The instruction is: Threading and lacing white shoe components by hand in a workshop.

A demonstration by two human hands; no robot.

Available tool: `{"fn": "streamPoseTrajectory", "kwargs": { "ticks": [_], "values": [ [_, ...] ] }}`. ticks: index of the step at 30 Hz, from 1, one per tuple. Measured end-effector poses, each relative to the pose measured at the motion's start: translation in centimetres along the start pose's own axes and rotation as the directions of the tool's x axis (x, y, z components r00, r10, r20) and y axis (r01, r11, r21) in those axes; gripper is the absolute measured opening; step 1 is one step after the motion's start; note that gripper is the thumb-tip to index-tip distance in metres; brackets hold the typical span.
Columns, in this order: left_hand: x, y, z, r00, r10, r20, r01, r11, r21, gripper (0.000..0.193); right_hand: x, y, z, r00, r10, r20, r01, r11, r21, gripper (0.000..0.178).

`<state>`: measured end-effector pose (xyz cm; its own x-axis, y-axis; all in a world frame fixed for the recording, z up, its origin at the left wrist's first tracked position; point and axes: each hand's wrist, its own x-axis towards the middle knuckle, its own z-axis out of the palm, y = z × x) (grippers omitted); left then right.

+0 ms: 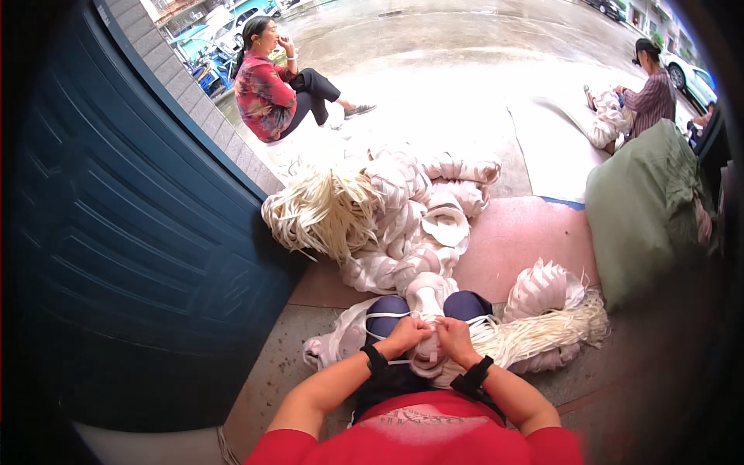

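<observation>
On my lap, between my knees, lies a white shoe upper (pixel 425 361), with another pale upper (pixel 428 291) just beyond it. My left hand (pixel 409 333) is closed in a pinch at the upper's lacing area, and a white shoelace (pixel 387 315) loops out from it over my left knee. Close beside it, my right hand (pixel 456 339) also pinches at the lacing area, fingertips nearly meeting the left ones. What exactly lies between the fingertips is small, but it appears to be the lace. A thick bundle of cream laces (pixel 542 333) rests by my right thigh.
Ahead lies a large heap of nested white uppers (pixel 403 232), topped by another lace bundle (pixel 333 209). A curved stack of uppers (pixel 545 291) sits right. A dark blue door (pixel 155 232) borders the left; a green sack (pixel 647 209) stands right. Two people sit farther off.
</observation>
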<state>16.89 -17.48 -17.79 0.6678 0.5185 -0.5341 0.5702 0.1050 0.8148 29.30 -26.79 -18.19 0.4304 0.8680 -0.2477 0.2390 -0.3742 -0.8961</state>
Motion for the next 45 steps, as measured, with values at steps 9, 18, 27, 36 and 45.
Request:
{"fn": "streamPoseTrajectory", "kwargs": {
  "ticks": [9,18,27,36,45],
  "values": [
    [-0.6,1.8,-0.8,0.936,0.306,-0.176,-0.108,0.723,0.683,0.021,2.4,-0.1,1.9,0.946,-0.289,-0.147,0.253,0.942,-0.22,0.019],
    [-1.6,3.5,0.6,0.829,0.554,0.083,-0.381,0.449,0.808,0.018,0.4,0.6,-1.8,0.976,0.209,0.059,-0.203,0.783,0.587,0.015],
    [0.0,22.3,-8.7,0.364,0.906,0.215,-0.56,0.028,0.828,0.013,2.0,-3.4,-6.7,0.959,0.107,0.261,-0.216,0.874,0.436,0.023],
    [-1.8,25.3,-13.4,0.785,0.427,-0.449,-0.571,0.781,-0.255,0.014,0.7,-1.0,-2.3,0.935,-0.353,0.025,0.329,0.84,-0.431,0.015],
    [-0.1,19.3,-15.1,0.704,0.492,-0.512,-0.455,0.866,0.207,0.026,2.2,-0.5,-1.3,0.925,-0.32,0.206,0.373,0.866,-0.331,0.016]
  ]
}}
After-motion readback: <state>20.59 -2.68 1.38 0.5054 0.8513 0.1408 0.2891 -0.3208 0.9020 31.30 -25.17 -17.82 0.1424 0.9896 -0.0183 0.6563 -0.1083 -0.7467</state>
